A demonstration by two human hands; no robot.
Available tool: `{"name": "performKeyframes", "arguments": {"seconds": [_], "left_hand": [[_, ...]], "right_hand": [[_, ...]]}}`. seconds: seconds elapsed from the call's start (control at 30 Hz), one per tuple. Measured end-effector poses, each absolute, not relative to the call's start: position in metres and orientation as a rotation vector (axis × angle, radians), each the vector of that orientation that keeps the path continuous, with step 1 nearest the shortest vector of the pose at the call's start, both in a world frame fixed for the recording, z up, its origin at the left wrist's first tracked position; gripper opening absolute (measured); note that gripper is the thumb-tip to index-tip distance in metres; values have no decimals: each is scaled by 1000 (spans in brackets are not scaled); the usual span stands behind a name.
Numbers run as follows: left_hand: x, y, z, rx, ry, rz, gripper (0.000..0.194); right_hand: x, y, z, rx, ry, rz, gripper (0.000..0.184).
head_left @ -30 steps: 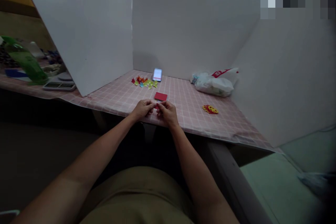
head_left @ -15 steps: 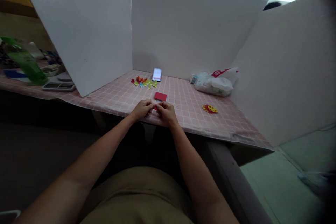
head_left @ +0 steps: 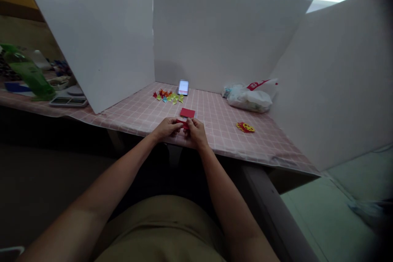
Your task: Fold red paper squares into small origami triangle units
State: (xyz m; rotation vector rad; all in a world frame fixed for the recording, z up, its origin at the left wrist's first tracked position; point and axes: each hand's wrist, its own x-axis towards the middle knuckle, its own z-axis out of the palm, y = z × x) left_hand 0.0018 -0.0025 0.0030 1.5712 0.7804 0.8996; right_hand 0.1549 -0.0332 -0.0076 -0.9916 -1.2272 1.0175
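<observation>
A small piece of red paper (head_left: pixel 183 123) is pinched between my two hands near the table's front edge. My left hand (head_left: pixel 167 127) is closed on its left end, thumb on top. On its right end my right hand (head_left: pixel 195 129) is closed, with thumb and fingertips pressed together. Fingers cover much of the paper, so its folds cannot be made out. Just beyond the hands lies a stack of red paper (head_left: pixel 187 112). Farther back to the left sit several small folded paper pieces (head_left: pixel 168 96) in red, orange, yellow and blue.
A phone (head_left: pixel 183 87) stands behind the folded pieces. Red and yellow cutouts (head_left: pixel 245 127) lie to the right on the checked tablecloth (head_left: pixel 211 110). A white plastic bag (head_left: pixel 250 98) rests by the right panel. Left of the panels are a green bottle (head_left: pixel 29 73) and a scale (head_left: pixel 69 100).
My right-hand fingers have shifted slightly up and right along the red paper, and more of it now shows between the hands. The other things on the table have not moved.
</observation>
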Motion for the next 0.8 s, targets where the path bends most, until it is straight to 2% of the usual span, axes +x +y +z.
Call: {"name": "performKeyframes", "arguments": {"seconds": [0.2, 0.5, 0.8], "left_hand": [[2, -3, 4, 1579, 772, 888, 18], [3, -5, 3, 1481, 817, 1079, 21], [5, -3, 2, 1483, 840, 1067, 30]], "right_hand": [[155, -34, -9, -993, -1244, 998, 30], [153, -33, -9, -993, -1272, 973, 29], [154, -31, -13, -976, -1272, 966, 32]]}}
